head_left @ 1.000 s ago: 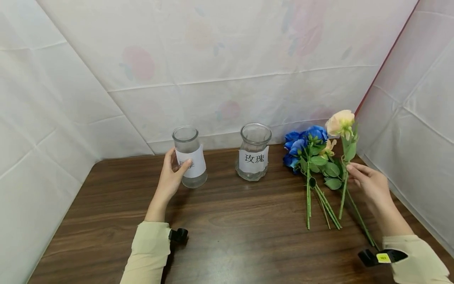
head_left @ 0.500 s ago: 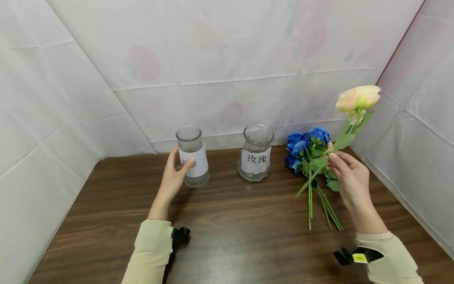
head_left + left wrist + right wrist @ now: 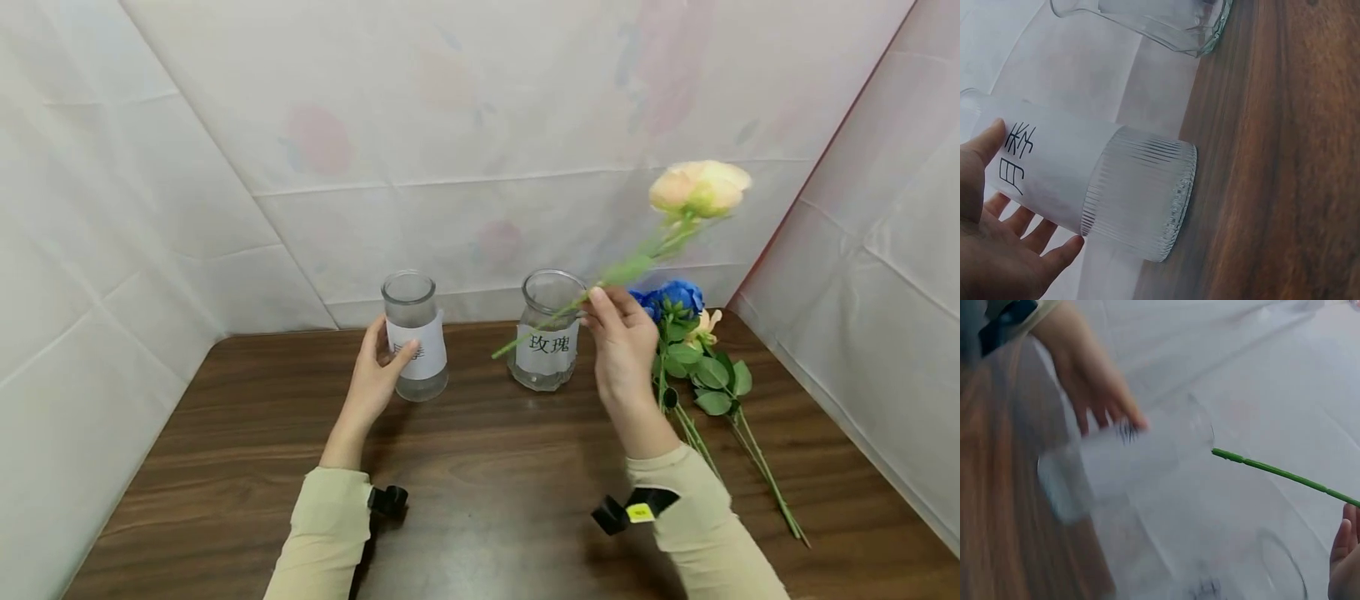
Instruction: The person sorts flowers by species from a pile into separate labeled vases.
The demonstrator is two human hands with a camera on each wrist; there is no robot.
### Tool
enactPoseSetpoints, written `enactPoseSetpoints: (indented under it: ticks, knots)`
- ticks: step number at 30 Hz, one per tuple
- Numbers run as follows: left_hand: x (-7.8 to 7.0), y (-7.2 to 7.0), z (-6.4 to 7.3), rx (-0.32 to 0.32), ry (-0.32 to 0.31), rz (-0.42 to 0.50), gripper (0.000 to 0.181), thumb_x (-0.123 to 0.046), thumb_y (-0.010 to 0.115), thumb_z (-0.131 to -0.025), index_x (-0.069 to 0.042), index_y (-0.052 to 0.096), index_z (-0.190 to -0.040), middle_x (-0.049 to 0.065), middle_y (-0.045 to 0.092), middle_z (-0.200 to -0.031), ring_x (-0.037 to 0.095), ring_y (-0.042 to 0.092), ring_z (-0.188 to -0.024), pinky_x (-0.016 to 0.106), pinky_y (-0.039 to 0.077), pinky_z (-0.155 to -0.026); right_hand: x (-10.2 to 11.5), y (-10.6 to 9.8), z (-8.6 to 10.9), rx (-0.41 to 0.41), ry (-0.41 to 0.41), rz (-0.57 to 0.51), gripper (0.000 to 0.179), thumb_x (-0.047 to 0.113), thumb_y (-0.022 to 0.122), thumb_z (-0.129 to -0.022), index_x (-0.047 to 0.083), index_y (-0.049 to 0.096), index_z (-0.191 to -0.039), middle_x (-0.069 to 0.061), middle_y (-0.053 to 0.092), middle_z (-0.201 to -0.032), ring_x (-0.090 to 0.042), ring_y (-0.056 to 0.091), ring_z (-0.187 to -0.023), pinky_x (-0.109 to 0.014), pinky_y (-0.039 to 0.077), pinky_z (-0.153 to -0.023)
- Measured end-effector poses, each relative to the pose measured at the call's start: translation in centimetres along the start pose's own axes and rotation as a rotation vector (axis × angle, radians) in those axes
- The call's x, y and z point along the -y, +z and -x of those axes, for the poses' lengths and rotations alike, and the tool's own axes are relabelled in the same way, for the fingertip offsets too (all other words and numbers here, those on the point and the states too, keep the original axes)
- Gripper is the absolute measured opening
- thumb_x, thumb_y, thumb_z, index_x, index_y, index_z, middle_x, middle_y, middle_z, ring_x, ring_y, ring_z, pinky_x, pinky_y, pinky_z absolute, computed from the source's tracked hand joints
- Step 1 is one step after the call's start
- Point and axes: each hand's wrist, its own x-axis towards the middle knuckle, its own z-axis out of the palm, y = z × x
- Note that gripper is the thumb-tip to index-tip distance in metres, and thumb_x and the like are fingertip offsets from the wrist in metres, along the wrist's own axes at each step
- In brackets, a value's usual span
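Observation:
My left hand holds a straight glass vase upright on the table, thumb across its white paper label and fingers around the far side. In the left wrist view, the vase's ribbed lower part shows below the label. My right hand pinches the green stem of a peach rose between thumb and fingers. The rose slants, bloom up to the right and stem end down to the left, its stem overlapping a second, rounder glass vase. In the right wrist view the cut stem end overlaps the left vase's rim.
Blue flowers and another peach flower lie at the right of the wooden table, stems toward the front. White cloth stands behind and along both sides. The rounder vase bears a paper label.
My right hand has lifted the peach rose from the flowers at the right and carried it left, tilting its stem toward the vases. My left hand stays on the straight vase.

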Motion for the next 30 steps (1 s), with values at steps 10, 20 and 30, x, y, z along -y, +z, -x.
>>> enactPoseSetpoints:
  ticks: [10, 20, 30]
  knots:
    - [0.7, 0.7, -0.1, 0.009, 0.002, 0.071, 0.067, -0.017, 0.061, -0.100, -0.003, 0.024, -0.154, 0.020, 0.030, -0.156, 0.032, 0.028, -0.143, 0.050, 0.027, -0.112, -2.8, 7.0, -0.6, 0.105, -0.090, -0.037, 0.007, 0.004, 0.066, -0.095, 0.010, 0.069, -0.096, -0.003, 0.072, -0.086, -0.014, 0.067, -0.079, -0.026, 0.050, -0.069]
    - [0.9, 0.8, -0.2, -0.005, -0.003, 0.040, 0.067, -0.016, 0.060, -0.100, -0.002, 0.023, -0.154, 0.023, 0.029, -0.155, 0.033, 0.027, -0.144, 0.051, 0.028, -0.112, -5.0, 10.9, -1.9, 0.136, -0.184, 0.113, 0.010, 0.007, 0.070, -0.093, -0.001, 0.069, -0.099, 0.003, 0.072, -0.084, -0.013, 0.067, -0.077, -0.029, 0.051, -0.070]
    - [0.7, 0.9, -0.1, -0.011, -0.003, 0.023, 0.067, -0.016, 0.060, -0.101, -0.001, 0.022, -0.154, 0.024, 0.027, -0.156, 0.034, 0.026, -0.144, 0.051, 0.028, -0.112, -9.0, 11.3, -0.7, 0.200, -0.132, 0.217, 0.016, 0.005, 0.072, -0.091, -0.008, 0.068, -0.099, 0.004, 0.070, -0.080, -0.010, 0.066, -0.074, -0.027, 0.051, -0.070]
